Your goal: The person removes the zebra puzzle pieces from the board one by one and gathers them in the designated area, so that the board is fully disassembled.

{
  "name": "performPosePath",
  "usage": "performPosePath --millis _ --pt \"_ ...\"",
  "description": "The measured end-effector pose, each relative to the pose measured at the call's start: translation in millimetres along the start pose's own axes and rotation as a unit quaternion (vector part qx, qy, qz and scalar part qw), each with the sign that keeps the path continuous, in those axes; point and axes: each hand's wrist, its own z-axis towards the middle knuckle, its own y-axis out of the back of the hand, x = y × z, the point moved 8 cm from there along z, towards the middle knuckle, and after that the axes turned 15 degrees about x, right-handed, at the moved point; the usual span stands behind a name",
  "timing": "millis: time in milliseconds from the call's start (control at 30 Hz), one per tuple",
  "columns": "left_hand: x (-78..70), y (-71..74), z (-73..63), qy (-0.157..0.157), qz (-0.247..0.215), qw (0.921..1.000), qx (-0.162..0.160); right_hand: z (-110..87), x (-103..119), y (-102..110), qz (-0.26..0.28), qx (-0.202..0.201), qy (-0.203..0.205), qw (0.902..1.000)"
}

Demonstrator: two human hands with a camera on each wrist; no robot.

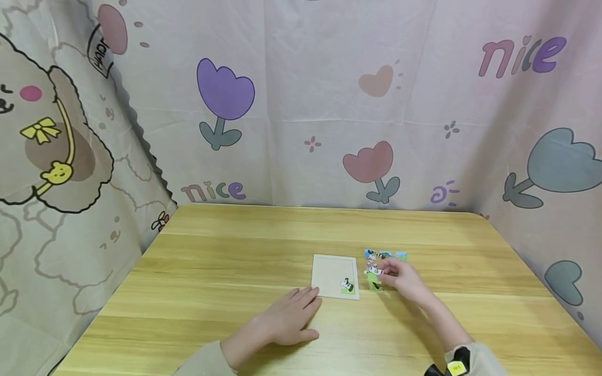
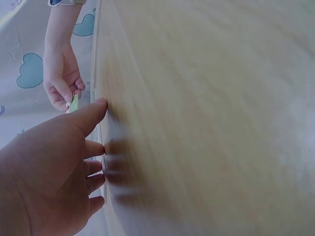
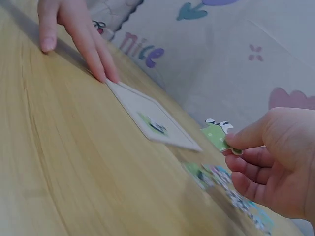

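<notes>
A pale puzzle tray (image 1: 329, 269) with a raised rim lies flat on the table. One puzzle piece (image 1: 347, 285), green with a black-and-white figure, sits in its near right corner. My left hand (image 1: 288, 319) rests with extended fingers, the fingertips touching the tray's near left corner. Between thumb and fingers, my right hand (image 1: 403, 281) pinches a green puzzle piece (image 3: 214, 137) with a black-and-white edge, raised above the table in the right wrist view. Several loose puzzle pieces (image 3: 244, 204) lie below that hand, to the right of the tray; the hand partly covers them in the head view.
The wooden table (image 1: 226, 261) extends around the tray and pieces. A printed curtain (image 1: 301, 104) hangs behind its far edge and along both sides. A black strap with a yellow label (image 1: 456, 367) is on the right wrist.
</notes>
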Motion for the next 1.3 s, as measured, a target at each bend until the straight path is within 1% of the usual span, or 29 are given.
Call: performPosePath --millis 333,400,500,600,800,1100,1300 --pt "1.0 -1.3 1.3 0.001 -0.008 0.9999 0.008 -22.3 -20.5 24.2 -0.038 -0.024 -0.006 0.999" --pt "1.1 -1.3 1.4 0.0 -0.009 0.9999 0.007 -25.8 -24.1 26.9 -0.045 -0.023 -0.012 0.9986" --pt "1.4 -1.5 1.6 -0.001 -0.01 0.9999 0.004 -29.3 -27.7 28.4 -0.073 -0.019 -0.025 0.9968" --pt "1.6 -1.6 1.7 -0.002 -0.008 1.0 0.001 -30.5 -31.0 27.5 -0.102 -0.012 -0.038 0.994" --pt "1.1 -1.5 2.0 -0.003 -0.009 1.0 0.001 -28.4 -33.7 23.3 -0.145 -0.02 -0.061 0.9873" --pt "0.9 -1.5 2.6 -0.003 -0.013 0.9999 0.005 -25.7 -29.1 21.8 -0.19 -0.059 -0.077 0.9769" --pt "0.8 -1.1 1.8 -0.003 -0.016 0.9998 0.007 -25.1 -30.1 21.8 -0.203 -0.072 -0.08 0.9733"
